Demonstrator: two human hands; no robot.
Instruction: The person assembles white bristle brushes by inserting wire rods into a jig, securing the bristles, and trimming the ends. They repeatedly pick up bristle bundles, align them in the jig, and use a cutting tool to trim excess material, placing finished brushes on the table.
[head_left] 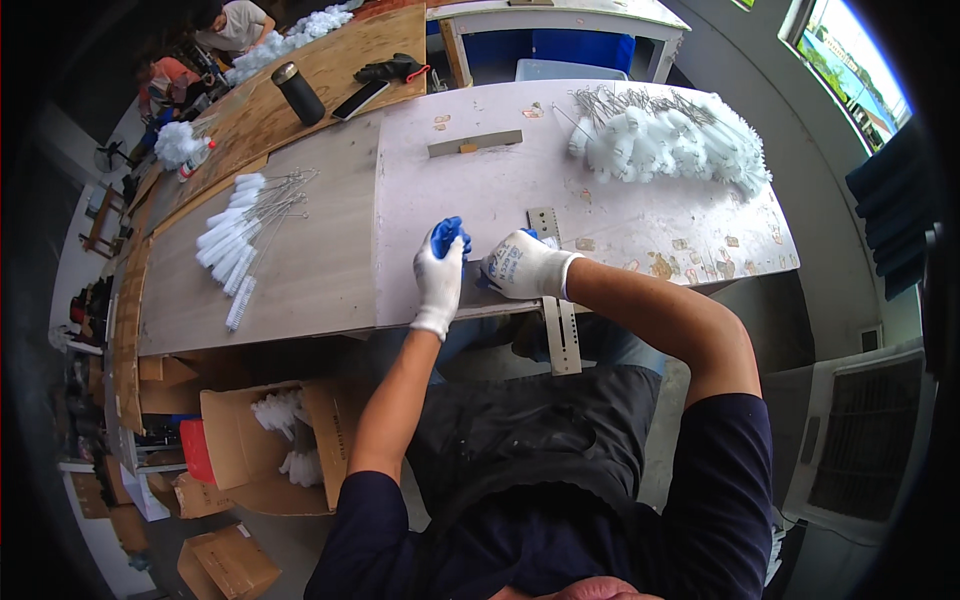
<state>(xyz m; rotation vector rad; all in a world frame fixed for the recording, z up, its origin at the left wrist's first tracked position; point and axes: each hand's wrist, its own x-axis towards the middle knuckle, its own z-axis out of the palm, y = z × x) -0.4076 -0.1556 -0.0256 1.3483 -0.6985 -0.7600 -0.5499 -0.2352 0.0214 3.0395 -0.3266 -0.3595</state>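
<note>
— where the metal strip [560, 320] lies at the table [480, 190] edge, what is on it?
— right hand [522, 266], fingers curled down on its top end; what they pinch is hidden.
— and the left hand [440, 270]?
— just beside it, fingers [449, 236] bunched; whether they grip anything, i cannot tell. brush piles [670, 135] lie well apart.

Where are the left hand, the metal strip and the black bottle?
left hand [440, 272], head view, back of the glove.
metal strip [562, 335], head view, part overhanging the table edge.
black bottle [300, 95], head view, middle of its body.
</note>
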